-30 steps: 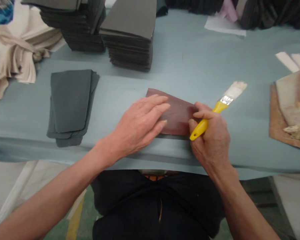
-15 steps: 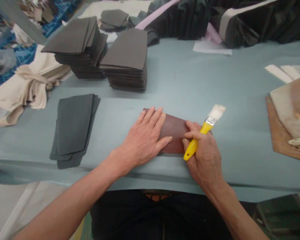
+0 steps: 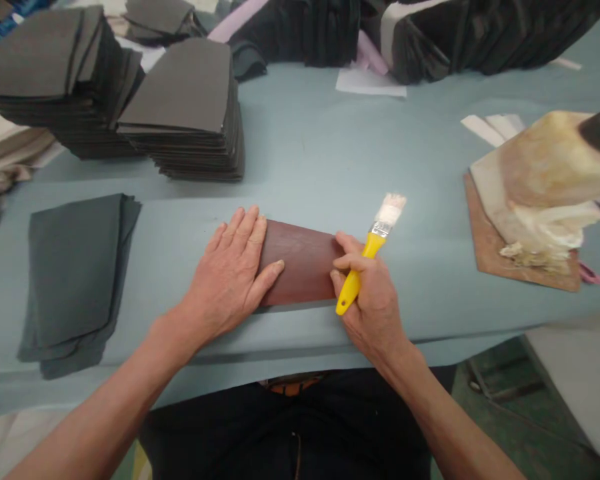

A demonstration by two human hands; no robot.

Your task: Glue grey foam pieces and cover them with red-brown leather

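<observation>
A reddish-brown panel [image 3: 300, 263], perhaps leather, lies flat on the blue-green table covering [image 3: 300, 153]. My left hand [image 3: 233, 270] rests palm down over the panel's left end, fingers stretched out and thumb apart. At the right end, my right hand [image 3: 373, 293] touches the panel's edge with its fingertips. It also holds a paintbrush [image 3: 367, 257] with a yellow handle, bristles pointing up and away from me. The bristles look whitish. A thin dark edge shows beneath the panel's near side.
Dark cut pieces [image 3: 75, 273] lie at the left. Behind them stand two tall stacks, one a stack of grey panels [image 3: 185, 100]. At the right, a glue-crusted container [image 3: 540, 160] sits on a brown board [image 3: 480, 233]. Dark folded material [image 3: 310, 33] lines the back.
The view has swung to the right, so the table's contents sit further left and the whole container shows more. Both hands keep nearly the same hold; slightly more of the panel is uncovered.
</observation>
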